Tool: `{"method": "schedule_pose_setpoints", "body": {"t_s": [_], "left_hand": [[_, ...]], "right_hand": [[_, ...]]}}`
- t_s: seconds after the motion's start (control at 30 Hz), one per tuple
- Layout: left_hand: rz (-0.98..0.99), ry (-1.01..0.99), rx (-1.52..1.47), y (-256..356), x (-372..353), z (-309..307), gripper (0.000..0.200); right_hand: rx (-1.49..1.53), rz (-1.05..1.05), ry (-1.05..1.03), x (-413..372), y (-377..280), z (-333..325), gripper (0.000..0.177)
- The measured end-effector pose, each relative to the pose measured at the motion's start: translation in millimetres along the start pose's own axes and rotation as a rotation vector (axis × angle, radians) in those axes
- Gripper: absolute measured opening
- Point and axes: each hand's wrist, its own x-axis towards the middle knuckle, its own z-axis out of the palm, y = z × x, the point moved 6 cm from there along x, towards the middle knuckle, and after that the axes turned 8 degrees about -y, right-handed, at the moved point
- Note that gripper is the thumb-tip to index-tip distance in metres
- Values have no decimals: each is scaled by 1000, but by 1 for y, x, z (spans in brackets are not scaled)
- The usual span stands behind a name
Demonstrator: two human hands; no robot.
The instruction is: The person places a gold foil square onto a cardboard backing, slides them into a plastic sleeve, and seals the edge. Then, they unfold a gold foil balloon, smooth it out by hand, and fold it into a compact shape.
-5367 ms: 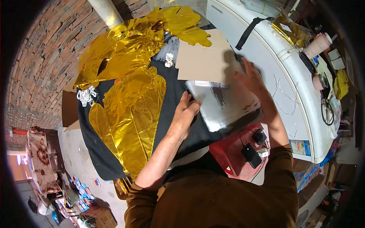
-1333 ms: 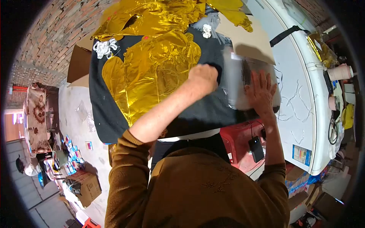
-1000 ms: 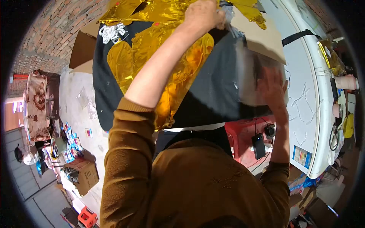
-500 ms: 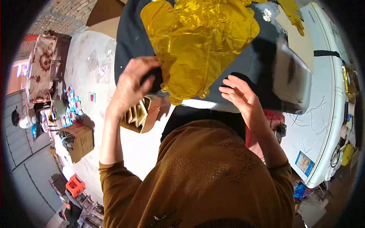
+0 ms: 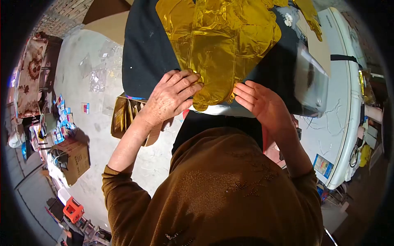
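Observation:
A flattened gold foil balloon (image 5: 213, 53) lies creased on a black cloth (image 5: 143, 53), its narrow rounded end toward me. Small tabs stick out at that end. My left hand (image 5: 170, 96) rests over the balloon's left edge near the narrow end, fingers laid out flat on the foil and the thumb apart. Beside the right edge, my right hand (image 5: 264, 102) has its fingers stretched out, fingertips at the foil by a small tab. Nothing is visibly gripped in either hand. The undersides of the left fingertips are hidden.
Below the cloth's left edge stands an open cardboard box (image 5: 119, 117) with folded gold pieces. A clear plastic bin (image 5: 314, 84) is at the right, beside a white appliance (image 5: 328, 123). More gold foil (image 5: 308, 16) lies at the upper right. An orange stool (image 5: 74, 210) stands lower left.
My left hand has moved right, from beside the balloon onto its edge. My right hand has come slightly left to the foil. The balloon's lower part looks narrower, with clearer lengthwise creases.

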Motion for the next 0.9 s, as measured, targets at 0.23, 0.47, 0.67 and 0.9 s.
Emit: {"method": "schedule_pose_setpoints", "body": {"t_s": [0.23, 0.47, 0.67, 0.9], "left_hand": [[-6, 145, -42, -5, 6, 1, 33], [-151, 232, -295, -22, 14, -1, 14], [-187, 226, -346, -29, 14, 2, 14], [-123, 162, -351, 10, 24, 3, 17]], "right_hand": [[-249, -77, -40, 12, -6, 3, 42], [-1798, -647, -2, -6, -15, 27, 52], [-1953, -880, 49, 16, -17, 30, 36], [-1903, -949, 9, 3, -32, 14, 12]]}}
